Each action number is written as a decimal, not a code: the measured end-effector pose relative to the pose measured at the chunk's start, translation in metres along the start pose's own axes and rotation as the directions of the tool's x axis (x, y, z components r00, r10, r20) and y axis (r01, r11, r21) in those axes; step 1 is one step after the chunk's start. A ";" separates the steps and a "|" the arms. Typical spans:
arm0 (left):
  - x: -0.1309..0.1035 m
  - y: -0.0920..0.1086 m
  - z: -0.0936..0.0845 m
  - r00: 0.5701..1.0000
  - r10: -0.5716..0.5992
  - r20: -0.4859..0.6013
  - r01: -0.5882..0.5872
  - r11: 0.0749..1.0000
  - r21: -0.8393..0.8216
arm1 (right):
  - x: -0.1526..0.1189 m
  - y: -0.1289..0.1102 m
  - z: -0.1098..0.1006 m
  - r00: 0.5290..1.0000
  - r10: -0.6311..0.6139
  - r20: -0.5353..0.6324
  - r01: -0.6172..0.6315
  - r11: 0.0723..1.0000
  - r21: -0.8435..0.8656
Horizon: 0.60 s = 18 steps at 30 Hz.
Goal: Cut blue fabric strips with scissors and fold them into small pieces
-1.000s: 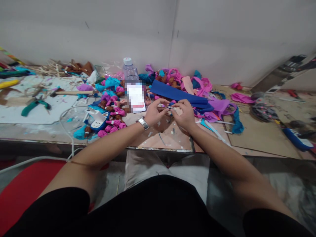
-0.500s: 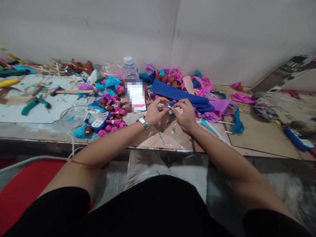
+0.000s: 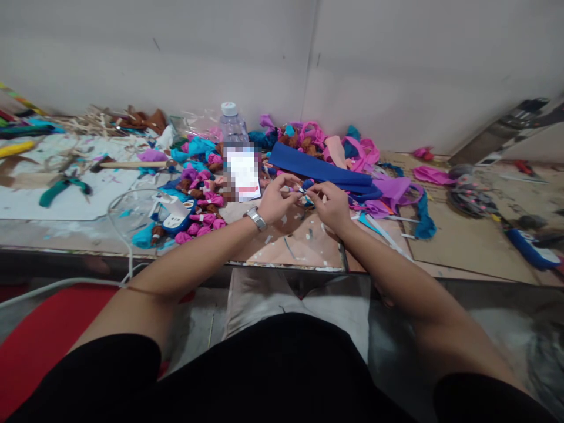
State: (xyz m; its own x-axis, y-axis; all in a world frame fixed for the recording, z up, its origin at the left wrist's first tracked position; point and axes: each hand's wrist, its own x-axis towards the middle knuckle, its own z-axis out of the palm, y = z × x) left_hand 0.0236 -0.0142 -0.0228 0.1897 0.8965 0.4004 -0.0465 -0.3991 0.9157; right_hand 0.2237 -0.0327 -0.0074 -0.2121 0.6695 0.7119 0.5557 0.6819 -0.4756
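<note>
My left hand, with a metal watch on its wrist, is closed in a pinch over the workbench. Opposite it, my right hand pinches too, its fingertips nearly meeting those of the left. Between them is a small cloth piece with a white strip, mostly hidden by the fingers. Just behind the hands lies a folded dark blue cloth. A phone with a lit screen leans to the left of my left hand. Several small pink and brown cloth bundles with white ties lie further left.
A water bottle stands behind the phone. Purple cloth and white strips lie to the right. Green-handled pliers, a hammer and a blue-and-white power strip with a cable are on the left.
The fingers of both hands have shifted slightly around the small cloth piece, and the right fingers have curled in closer. The white strip shows less plainly. Things on the bench have not moved.
</note>
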 end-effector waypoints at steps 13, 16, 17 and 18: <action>0.000 0.000 0.000 0.999 -0.033 0.020 0.033 0.999 -0.021 | -0.001 -0.004 0.000 0.999 0.042 -0.001 -0.042 0.999 0.021; 0.000 0.000 0.001 0.999 -0.037 0.022 0.038 0.999 -0.035 | -0.002 -0.004 0.001 0.999 0.043 -0.012 -0.043 0.998 0.040; 0.000 0.001 0.001 0.999 -0.040 0.021 0.041 0.998 -0.041 | -0.002 -0.004 0.001 0.999 0.043 -0.017 -0.042 0.998 0.042; 0.000 0.002 0.001 0.999 -0.043 0.022 0.044 0.998 -0.045 | -0.002 -0.005 0.001 0.999 0.043 -0.020 -0.043 0.998 0.039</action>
State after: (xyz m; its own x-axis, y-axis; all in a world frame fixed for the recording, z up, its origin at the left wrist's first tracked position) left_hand 0.0244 -0.0153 -0.0216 0.2131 0.9083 0.3599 -0.0826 -0.3503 0.9330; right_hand 0.2209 -0.0367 -0.0067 -0.1714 0.6922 0.7010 0.5323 0.6638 -0.5254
